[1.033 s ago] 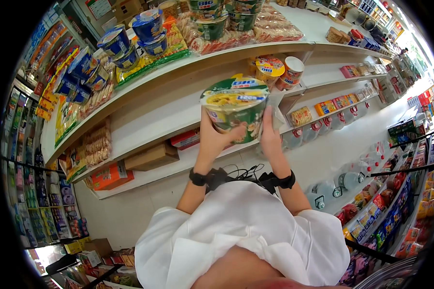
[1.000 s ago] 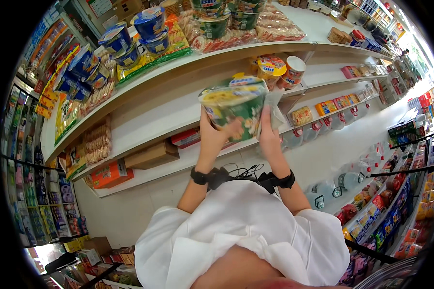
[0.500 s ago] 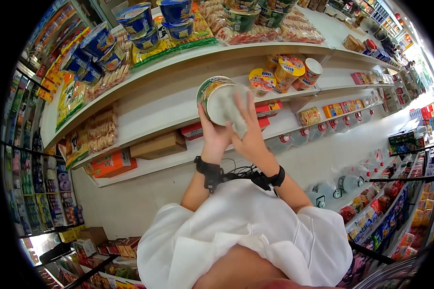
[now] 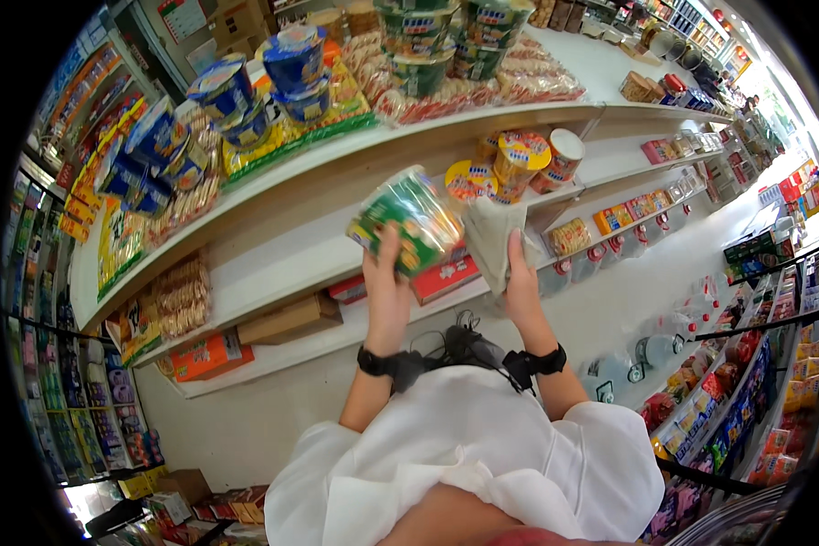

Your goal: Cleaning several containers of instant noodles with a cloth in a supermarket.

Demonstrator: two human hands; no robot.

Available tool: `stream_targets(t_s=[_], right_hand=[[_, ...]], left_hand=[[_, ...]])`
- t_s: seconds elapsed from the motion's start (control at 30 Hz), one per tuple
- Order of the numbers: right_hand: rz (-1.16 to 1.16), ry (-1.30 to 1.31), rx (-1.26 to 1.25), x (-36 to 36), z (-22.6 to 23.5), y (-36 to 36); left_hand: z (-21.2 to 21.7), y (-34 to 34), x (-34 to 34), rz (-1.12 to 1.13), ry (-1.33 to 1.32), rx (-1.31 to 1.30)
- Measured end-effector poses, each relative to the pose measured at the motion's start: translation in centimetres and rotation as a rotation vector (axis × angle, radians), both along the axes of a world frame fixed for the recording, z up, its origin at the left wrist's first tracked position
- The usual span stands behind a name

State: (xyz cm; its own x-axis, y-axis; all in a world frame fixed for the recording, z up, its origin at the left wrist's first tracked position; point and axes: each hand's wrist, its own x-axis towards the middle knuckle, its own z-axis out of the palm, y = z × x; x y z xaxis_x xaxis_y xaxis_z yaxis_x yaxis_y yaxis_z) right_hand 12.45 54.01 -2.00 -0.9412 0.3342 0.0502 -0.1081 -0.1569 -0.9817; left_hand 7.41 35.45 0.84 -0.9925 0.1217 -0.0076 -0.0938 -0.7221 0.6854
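Observation:
A green instant noodle cup (image 4: 419, 223), tilted on its side and slightly blurred, is gripped by my left hand (image 4: 388, 278). My right hand (image 4: 521, 282) pinches a folded light grey cloth (image 4: 494, 238), held apart from the cup on its right. Both hands are in front of the middle shelf (image 4: 291, 238). Just beyond the cloth stand several yellow-lidded noodle cups (image 4: 521, 156) and a cup with a white top (image 4: 566, 153).
On the upper shelf are blue noodle cups (image 4: 298, 64), stacked green noodle cups (image 4: 420, 68) and bagged noodles (image 4: 537, 80). Below sit a cardboard box (image 4: 291, 318), an orange box (image 4: 211, 357) and red boxes (image 4: 446, 278). Large clear water bottles (image 4: 610, 371) stand on the floor at right.
The cup has turned from showing its round end to showing its green side. My right hand has drawn the cloth away from it, rightward. The view has shifted slightly.

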Motion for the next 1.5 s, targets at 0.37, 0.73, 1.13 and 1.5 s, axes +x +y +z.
stream_targets(t_s=[0.37,0.73,1.13,1.5], right_hand=[[0.154,0.165,0.178,-5.8,-1.2,10.1],[-0.067,0.633,0.853,-20.3,9.6,22.4],[0.037,0.818,0.258,-36.4,18.9,22.0],[0.019,0.814,0.45,-38.2,17.9,21.9]], left_hand=[[5.7,9.5,-4.9,-0.075,0.686,-0.914],[13.4,19.6,-17.5,0.45,0.962,-0.969],[18.1,25.2,-29.2,0.911,0.972,-0.892],[16.5,25.6,-31.5,0.884,0.861,-0.919]])
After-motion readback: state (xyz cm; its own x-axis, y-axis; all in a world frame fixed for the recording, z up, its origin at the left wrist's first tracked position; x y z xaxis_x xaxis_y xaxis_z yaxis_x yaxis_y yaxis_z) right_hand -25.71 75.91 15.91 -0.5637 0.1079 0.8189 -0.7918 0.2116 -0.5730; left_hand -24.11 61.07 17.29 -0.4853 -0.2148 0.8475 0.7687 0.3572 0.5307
